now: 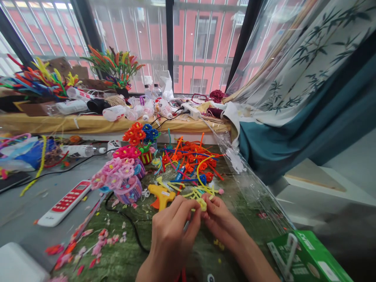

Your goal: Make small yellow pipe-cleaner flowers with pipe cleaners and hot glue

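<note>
Both hands meet over the green table, at the lower middle of the head view. My left hand (176,223) is closed, its thumb and fingers pinching the left side of a small pale yellow fuzzy piece (201,204). On the other side of that piece, my right hand (219,215) pinches its right edge with curled fingers. A yellow glue gun (161,196) lies just left of and beyond my left hand. Behind the hands are loose pale yellow stems (194,192) and a heap of orange, red and blue stems and flowers (190,156).
Pots of pink flowers (122,172) stand left of the glue gun, near a black cable (132,223). A red-and-white remote (66,203) lies farther left. Pink scraps (101,244) litter the front left. A green box (308,256) sits at the right front.
</note>
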A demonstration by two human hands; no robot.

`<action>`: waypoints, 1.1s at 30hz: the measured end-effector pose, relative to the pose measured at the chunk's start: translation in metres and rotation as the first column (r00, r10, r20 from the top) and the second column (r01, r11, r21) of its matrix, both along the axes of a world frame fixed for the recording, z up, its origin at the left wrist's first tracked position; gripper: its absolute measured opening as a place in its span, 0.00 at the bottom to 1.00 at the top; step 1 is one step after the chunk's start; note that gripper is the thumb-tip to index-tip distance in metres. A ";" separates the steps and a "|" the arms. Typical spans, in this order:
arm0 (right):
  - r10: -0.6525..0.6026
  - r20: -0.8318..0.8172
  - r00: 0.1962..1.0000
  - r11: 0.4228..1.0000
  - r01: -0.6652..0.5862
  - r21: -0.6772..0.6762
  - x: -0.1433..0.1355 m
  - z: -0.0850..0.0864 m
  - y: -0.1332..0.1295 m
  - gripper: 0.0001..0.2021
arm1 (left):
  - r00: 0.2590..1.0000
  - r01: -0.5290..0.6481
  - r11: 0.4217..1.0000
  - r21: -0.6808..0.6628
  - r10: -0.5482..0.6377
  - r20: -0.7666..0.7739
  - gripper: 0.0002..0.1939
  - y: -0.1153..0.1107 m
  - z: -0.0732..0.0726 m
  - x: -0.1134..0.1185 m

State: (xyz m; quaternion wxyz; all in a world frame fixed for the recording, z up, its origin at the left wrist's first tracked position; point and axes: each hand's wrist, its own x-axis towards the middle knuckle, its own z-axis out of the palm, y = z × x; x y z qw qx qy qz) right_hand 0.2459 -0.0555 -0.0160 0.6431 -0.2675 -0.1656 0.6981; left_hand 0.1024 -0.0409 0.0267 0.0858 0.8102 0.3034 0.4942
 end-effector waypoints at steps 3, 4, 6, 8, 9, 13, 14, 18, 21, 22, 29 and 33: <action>-0.049 -0.026 0.998 0.998 0.048 -0.027 -0.001 0.000 0.001 0.14 | 0.999 -0.051 0.998 -0.033 0.051 0.009 0.05 0.000 0.003 -0.005; -0.060 -0.029 0.998 0.998 0.060 -0.033 0.000 0.000 0.002 0.14 | 0.997 -0.079 0.995 -0.064 0.078 -0.007 0.06 0.000 0.003 -0.009; -0.081 -0.033 0.996 0.996 0.080 -0.045 0.000 -0.002 0.003 0.15 | 0.985 -0.161 0.977 -0.138 0.150 -0.088 0.06 -0.002 0.000 -0.020; -0.098 -0.037 0.994 0.994 0.096 -0.058 0.000 -0.004 0.003 0.15 | 0.951 -0.246 0.948 -0.202 0.196 -0.239 0.07 -0.005 -0.008 -0.033; -0.106 -0.039 0.994 0.993 0.103 -0.064 -0.001 -0.006 0.003 0.16 | 0.925 -0.300 0.923 -0.239 0.221 -0.308 0.07 -0.007 -0.013 -0.039; -0.127 -0.049 0.991 0.989 0.123 -0.087 -0.003 -0.010 0.003 0.16 | 0.790 -0.494 0.772 -0.399 0.207 -0.578 0.10 -0.015 -0.028 -0.050; -0.129 -0.052 0.990 0.988 0.124 -0.091 -0.003 -0.011 0.003 0.16 | 0.763 -0.517 0.748 -0.417 0.182 -0.620 0.11 -0.016 -0.028 -0.050; -0.128 -0.065 0.990 0.988 0.122 -0.092 -0.003 -0.012 0.004 0.16 | 0.625 -0.662 0.665 -0.344 0.237 -0.744 0.12 -0.016 -0.017 -0.041; -0.125 -0.076 0.989 0.989 0.119 -0.083 -0.003 -0.012 0.003 0.15 | 0.503 -0.767 0.590 -0.253 0.306 -0.808 0.12 -0.011 -0.004 -0.034; -0.123 -0.080 0.989 0.990 0.117 -0.079 -0.003 -0.011 0.003 0.15 | 0.477 -0.783 0.579 -0.227 0.324 -0.817 0.12 -0.010 -0.001 -0.031; -0.078 -0.091 0.993 0.997 0.076 -0.029 -0.006 -0.001 0.000 0.16 | 0.352 -0.806 0.588 -0.065 0.388 -0.852 0.12 -0.004 -0.005 -0.020; -0.031 -0.075 0.997 0.999 0.032 0.020 -0.010 0.004 -0.004 0.15 | 0.368 -0.799 0.594 -0.096 0.356 -0.859 0.11 0.000 -0.011 -0.017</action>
